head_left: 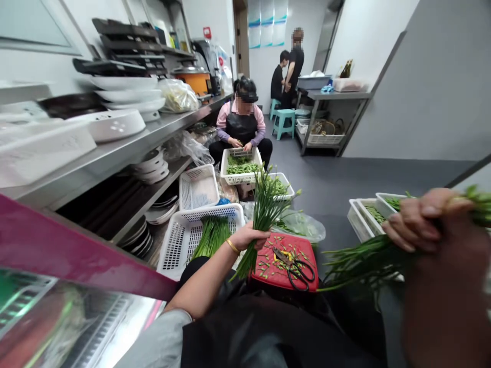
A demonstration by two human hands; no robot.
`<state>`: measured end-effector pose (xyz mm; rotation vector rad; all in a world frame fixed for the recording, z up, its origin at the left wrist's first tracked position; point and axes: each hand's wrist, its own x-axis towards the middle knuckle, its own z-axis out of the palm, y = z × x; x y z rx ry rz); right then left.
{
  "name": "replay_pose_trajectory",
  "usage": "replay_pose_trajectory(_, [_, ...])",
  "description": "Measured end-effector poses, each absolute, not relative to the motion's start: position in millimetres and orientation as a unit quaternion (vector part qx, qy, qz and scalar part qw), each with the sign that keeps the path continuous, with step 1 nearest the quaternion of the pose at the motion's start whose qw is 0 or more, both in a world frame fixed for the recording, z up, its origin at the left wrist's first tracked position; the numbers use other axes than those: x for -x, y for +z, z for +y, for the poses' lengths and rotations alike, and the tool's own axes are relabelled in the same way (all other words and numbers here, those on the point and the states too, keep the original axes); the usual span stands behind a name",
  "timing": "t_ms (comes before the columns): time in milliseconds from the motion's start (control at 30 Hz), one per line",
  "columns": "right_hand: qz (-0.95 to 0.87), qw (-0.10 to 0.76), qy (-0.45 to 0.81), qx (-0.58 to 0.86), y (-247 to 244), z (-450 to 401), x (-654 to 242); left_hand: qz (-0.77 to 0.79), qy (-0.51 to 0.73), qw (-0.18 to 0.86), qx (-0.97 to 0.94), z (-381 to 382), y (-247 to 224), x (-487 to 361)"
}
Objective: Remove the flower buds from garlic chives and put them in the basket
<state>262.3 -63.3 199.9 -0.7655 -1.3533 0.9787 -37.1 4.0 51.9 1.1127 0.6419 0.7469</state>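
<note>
My left hand [249, 239], a yellow bangle at its wrist, is closed around an upright bunch of flowering chives [264, 202]. At the right edge my right hand [422, 217], partly blurred, grips a second bunch of flowering chives [368, 258] whose stems point left. Between the hands is a red flat-topped surface [264, 273], strewn with small green buds and cut bits. Black-handled scissors [301, 273] lie on it. To the left, a white basket [176, 255] contains a bundle of long green stems [213, 235].
Ahead sits a person [243, 117] with both hands over a white basket [242, 179] of green pods. Another white basket [199, 186] stands nearby. Steel shelving [161, 133] with dishes runs along the left. White crates [360, 225] stand right. Two people are beside a steel table [337, 95].
</note>
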Motion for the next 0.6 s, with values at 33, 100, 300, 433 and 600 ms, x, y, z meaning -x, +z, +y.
replay_pose_trajectory(33, [-0.576, 0.612, 0.451, 0.300, 199.8, -56.3, -248.9, 0.290, 0.337, 0.742, -0.502, -2.9, 53.6, 38.6])
replay_pose_trajectory(100, [-0.560, 0.608, 0.499, 0.261, 198.1, -48.6, -227.2, 0.283, 0.335, 0.747, -0.499, -13.9, 55.6, 41.3])
replay_pose_trajectory(300, [-0.537, 0.581, 0.491, 0.364, 189.3, -23.3, -190.1, 0.306, 0.310, 0.696, -0.571, -26.9, 67.1, 45.0])
replay_pose_trajectory(433, [-0.521, 0.536, 0.538, 0.389, 184.1, 2.6, -172.8, 0.290, 0.276, 0.689, -0.604, -31.7, 72.9, 41.0])
replay_pose_trajectory(600, [-0.539, 0.522, 0.528, 0.398, 176.2, 8.0, -159.1, 0.279, 0.241, 0.693, -0.619, -36.0, 69.5, 36.2])
